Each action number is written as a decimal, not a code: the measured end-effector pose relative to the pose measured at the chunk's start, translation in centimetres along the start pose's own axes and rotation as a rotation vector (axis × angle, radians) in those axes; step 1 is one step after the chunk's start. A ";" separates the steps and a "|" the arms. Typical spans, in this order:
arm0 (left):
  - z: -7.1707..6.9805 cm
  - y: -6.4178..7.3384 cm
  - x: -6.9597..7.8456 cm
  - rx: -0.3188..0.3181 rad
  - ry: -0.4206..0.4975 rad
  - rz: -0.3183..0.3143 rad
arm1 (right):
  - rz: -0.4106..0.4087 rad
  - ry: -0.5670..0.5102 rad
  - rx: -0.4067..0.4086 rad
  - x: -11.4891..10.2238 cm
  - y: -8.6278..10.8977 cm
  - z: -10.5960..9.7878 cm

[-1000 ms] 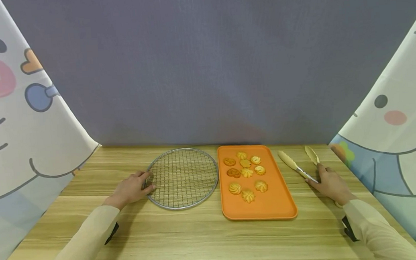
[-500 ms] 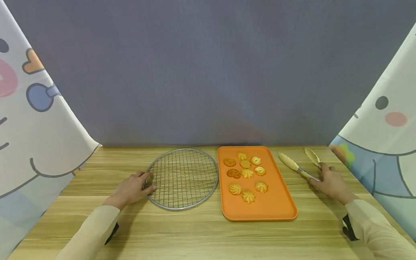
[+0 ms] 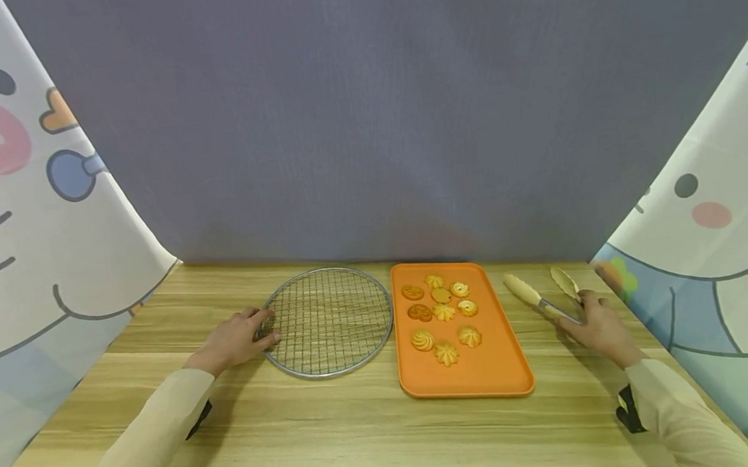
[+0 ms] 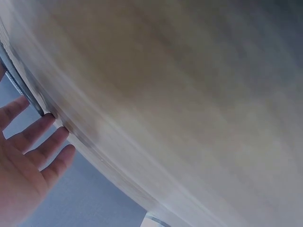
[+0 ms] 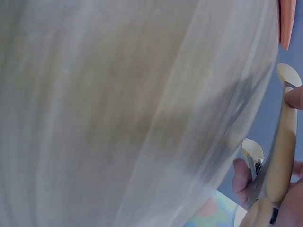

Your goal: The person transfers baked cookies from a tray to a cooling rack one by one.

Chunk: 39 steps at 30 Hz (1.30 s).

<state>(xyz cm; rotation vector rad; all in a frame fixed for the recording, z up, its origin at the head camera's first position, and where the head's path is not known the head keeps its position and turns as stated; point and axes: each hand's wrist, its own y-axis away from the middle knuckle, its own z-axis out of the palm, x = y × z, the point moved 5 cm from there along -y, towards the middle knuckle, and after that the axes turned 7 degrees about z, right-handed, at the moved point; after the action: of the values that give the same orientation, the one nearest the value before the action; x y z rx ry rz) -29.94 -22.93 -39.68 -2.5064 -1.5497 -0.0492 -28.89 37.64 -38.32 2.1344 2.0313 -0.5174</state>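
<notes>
In the head view my left hand (image 3: 238, 338) rests at the left rim of a round wire cooling rack (image 3: 328, 322) lying on the table. The left wrist view shows its fingers (image 4: 40, 135) spread and nearly straight, some tips by the metal rim (image 4: 19, 78). At the right, my right hand (image 3: 598, 328) grips cream-tipped metal tongs (image 3: 554, 308) around their middle, thumb on one arm, fingers on the other. Their two tips are spread apart, pointing away from me. An orange tray (image 3: 468, 375) between the hands bears several cookies (image 3: 447, 353).
The wooden table (image 3: 363, 444) runs up to a grey backdrop (image 3: 367, 133). Cartoon-printed cloth sheets (image 3: 733, 252) flank both sides, the right one close to my right hand. Rack and tray lie side by side with a narrow gap between them.
My right hand and the tongs have shifted slightly to the right. The left hand, rack, tray and cookies stay where they were.
</notes>
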 end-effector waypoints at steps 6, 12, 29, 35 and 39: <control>-0.1 0.1 0.0 -0.003 0.002 0.006 | -0.005 -0.027 0.029 0.2 0.0 -0.5; 0.0 0.1 0.0 -0.003 -0.002 0.008 | -0.030 -0.048 0.061 -0.1 0.1 -0.9; -0.4 0.3 0.3 0.006 -0.013 0.006 | -0.084 0.003 0.143 -0.9 0.2 -1.9; -0.4 0.3 0.4 0.006 -0.019 0.007 | -0.132 0.022 0.187 -1.6 0.3 -2.3; -0.4 0.2 0.3 0.006 -0.013 0.005 | -0.144 0.033 0.174 -2.0 0.4 -2.3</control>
<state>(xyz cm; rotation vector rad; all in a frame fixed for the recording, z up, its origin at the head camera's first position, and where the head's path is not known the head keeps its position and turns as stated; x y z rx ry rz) -29.55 -22.80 -39.28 -2.5112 -1.5457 -0.0278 -28.17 36.50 -35.57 2.1120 2.2461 -0.7082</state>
